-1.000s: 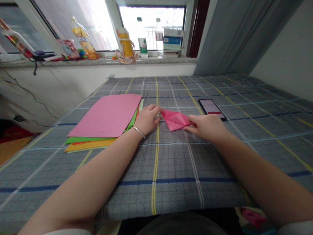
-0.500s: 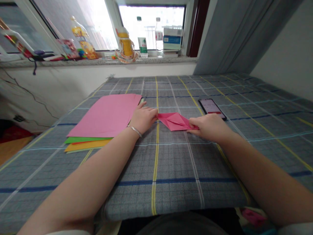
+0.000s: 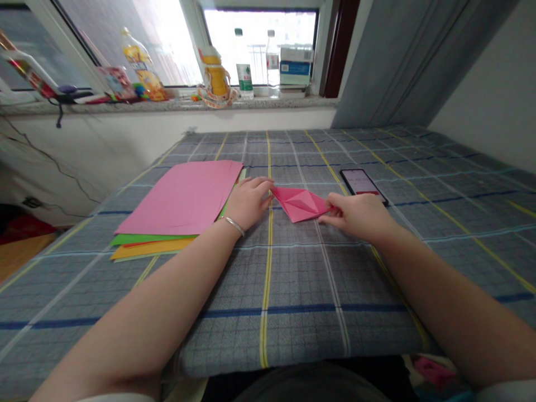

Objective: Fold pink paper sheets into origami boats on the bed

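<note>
A folded piece of pink origami paper (image 3: 300,204) lies on the checked grey cloth between my hands, creased into a rough diamond. My right hand (image 3: 357,216) pinches its right corner between thumb and fingers. My left hand (image 3: 250,203), with a metal bangle (image 3: 233,225) on the wrist, rests on the cloth with its fingertips at the paper's left point. Just left of that hand is a stack of coloured paper sheets (image 3: 180,198), with pink on top and green and orange edges showing below.
A phone (image 3: 362,186) lies face up beyond my right hand on the checked cloth (image 3: 268,296). Along the far side, a stone windowsill (image 3: 167,104) holds bottles (image 3: 244,72) and a box (image 3: 295,67). A grey curtain (image 3: 389,67) hangs at the right.
The pink paper now shows a raised diamond shape instead of lying flatter. My right hand has shifted slightly left, and my left fingertips have moved up to the paper's left point.
</note>
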`<action>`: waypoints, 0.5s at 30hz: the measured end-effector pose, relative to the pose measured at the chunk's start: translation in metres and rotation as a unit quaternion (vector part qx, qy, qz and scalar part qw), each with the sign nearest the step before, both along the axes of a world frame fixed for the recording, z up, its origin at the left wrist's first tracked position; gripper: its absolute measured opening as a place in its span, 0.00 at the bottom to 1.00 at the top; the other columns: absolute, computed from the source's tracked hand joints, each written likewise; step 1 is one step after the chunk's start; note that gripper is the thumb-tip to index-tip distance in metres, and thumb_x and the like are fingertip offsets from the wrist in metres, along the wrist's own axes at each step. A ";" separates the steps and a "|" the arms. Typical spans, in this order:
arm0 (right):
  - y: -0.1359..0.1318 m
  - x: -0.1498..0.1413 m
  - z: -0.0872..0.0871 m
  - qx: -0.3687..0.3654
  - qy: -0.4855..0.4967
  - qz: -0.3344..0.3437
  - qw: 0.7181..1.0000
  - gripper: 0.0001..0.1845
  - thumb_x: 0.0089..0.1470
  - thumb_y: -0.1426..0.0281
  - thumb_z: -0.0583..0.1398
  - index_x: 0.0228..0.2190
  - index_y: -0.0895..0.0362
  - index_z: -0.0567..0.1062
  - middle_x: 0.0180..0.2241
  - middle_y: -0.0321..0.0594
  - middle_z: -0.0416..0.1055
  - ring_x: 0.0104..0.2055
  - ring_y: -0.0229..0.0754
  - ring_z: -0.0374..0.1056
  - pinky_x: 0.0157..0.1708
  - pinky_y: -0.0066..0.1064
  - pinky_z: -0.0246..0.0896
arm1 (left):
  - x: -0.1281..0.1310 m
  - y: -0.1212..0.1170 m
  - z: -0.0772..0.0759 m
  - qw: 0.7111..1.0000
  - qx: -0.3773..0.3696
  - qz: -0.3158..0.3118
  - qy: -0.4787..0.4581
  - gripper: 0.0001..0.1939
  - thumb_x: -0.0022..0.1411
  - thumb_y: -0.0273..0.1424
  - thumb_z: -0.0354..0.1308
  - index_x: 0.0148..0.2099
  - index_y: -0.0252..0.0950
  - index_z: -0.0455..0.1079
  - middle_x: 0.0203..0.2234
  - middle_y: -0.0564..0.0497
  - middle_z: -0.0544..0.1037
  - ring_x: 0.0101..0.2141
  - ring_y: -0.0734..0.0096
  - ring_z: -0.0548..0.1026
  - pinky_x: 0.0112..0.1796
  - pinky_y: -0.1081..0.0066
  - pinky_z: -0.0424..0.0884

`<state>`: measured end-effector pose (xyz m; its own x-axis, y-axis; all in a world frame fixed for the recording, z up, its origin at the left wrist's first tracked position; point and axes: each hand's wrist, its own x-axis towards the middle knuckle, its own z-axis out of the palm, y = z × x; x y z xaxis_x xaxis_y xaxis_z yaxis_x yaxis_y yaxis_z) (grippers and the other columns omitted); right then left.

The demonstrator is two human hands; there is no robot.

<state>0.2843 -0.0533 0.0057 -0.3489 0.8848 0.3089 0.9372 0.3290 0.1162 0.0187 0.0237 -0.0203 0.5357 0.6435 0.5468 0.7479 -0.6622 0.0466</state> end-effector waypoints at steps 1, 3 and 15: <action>0.000 0.000 0.000 -0.006 0.021 -0.004 1.000 0.20 0.52 0.48 0.58 0.33 0.52 0.72 0.25 0.35 0.75 0.25 0.41 0.68 0.22 0.29 0.40 | 0.001 -0.001 0.000 1.000 -0.012 -0.010 -0.009 0.13 0.63 0.28 0.51 0.50 0.38 0.68 0.53 0.46 0.71 0.52 0.61 0.71 0.53 0.57 0.65; 0.000 -0.001 -0.001 -0.019 0.060 -0.007 0.998 0.19 0.51 0.49 0.60 0.35 0.51 0.73 0.25 0.34 0.75 0.26 0.41 0.69 0.22 0.28 0.42 | 0.004 -0.003 0.000 0.999 -0.033 -0.018 -0.028 0.18 0.62 0.25 0.50 0.54 0.39 0.66 0.57 0.47 0.67 0.54 0.62 0.68 0.53 0.59 0.66; 0.010 0.021 0.000 -0.088 0.147 0.024 0.985 0.11 0.57 0.61 0.56 0.33 0.54 0.73 0.26 0.36 0.74 0.27 0.39 0.67 0.26 0.28 0.50 | 0.004 0.007 -0.006 0.987 -0.120 0.013 -0.108 0.10 0.65 0.33 0.51 0.39 0.36 0.72 0.37 0.48 0.77 0.41 0.64 0.74 0.46 0.62 0.70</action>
<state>0.3051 -0.0432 0.0059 -0.3101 0.9180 0.2470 0.9045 0.3649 -0.2206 0.0226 0.0309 -0.0268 0.4055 0.7796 0.4774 0.7193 -0.5943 0.3596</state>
